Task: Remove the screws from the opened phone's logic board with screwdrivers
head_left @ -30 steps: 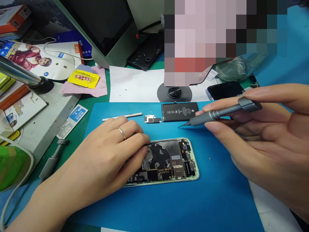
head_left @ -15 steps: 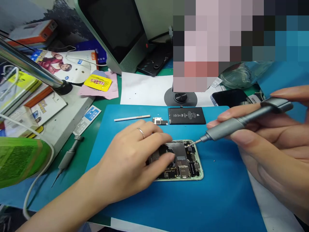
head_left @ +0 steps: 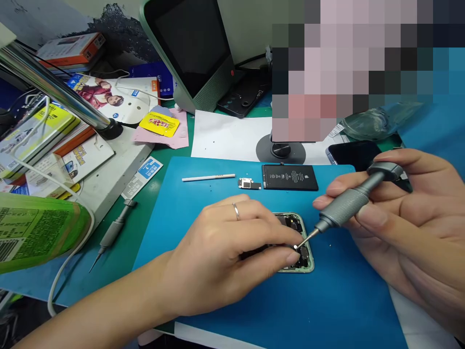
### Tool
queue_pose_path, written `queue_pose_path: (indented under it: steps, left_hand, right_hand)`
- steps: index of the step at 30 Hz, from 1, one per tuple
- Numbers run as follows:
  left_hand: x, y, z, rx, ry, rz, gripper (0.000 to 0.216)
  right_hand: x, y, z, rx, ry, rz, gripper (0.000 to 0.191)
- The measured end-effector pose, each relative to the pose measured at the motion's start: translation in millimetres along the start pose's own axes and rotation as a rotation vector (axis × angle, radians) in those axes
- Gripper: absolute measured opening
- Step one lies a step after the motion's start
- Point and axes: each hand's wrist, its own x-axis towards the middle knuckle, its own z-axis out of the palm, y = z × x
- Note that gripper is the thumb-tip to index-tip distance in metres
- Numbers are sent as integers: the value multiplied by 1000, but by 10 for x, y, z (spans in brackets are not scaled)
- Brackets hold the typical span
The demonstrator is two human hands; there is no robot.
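Note:
In the head view an opened phone [head_left: 309, 259] lies on the blue mat, its inner parts showing and its left portion hidden under my left hand [head_left: 232, 252]. The thumb and index fingertips of that hand come together over the phone, right by the screwdriver's tip. A small shiny bit shows there, too small to name. My right hand [head_left: 407, 218] grips a grey screwdriver [head_left: 345, 206] by its knurled handle, with the thin shaft slanting down left to those fingertips. Behind the phone lie a black battery [head_left: 290, 178], a small metal part [head_left: 250, 183] and a white stick [head_left: 209, 178].
A second screwdriver [head_left: 115, 228] rests left of the blue mat [head_left: 254, 310]. A green package [head_left: 39, 232], a white cable and stacked boxes crowd the left side. At the back stand a monitor-like device [head_left: 192, 43] and a round black base [head_left: 281, 150]; a dark phone [head_left: 354, 154] lies at right.
My left hand has shifted right across the phone, its thumb and index finger now meeting at the screwdriver's tip. The tip has moved from the phone's upper part to lower right. The view has shifted slightly.

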Motion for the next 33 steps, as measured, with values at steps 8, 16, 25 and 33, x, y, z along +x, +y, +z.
queue_pose_path:
  steps: [8,16,25,33]
  left_hand:
    - [9,4,-12,-32,10,-5,6]
    - [8,-2,-9,-46,8,-14,3]
    - [4,7,5,-44,8,-19,4]
    - [13,8,10,-3,10,-26,6]
  right_hand:
    - [0,41,-4,30,-78,-1,53]
    - [-36,35,-30,36,-28,17,58]
    - [-72,57,-64,25,-40,-40,55]
    - [-113,84,-64,7,-44,-60,57]
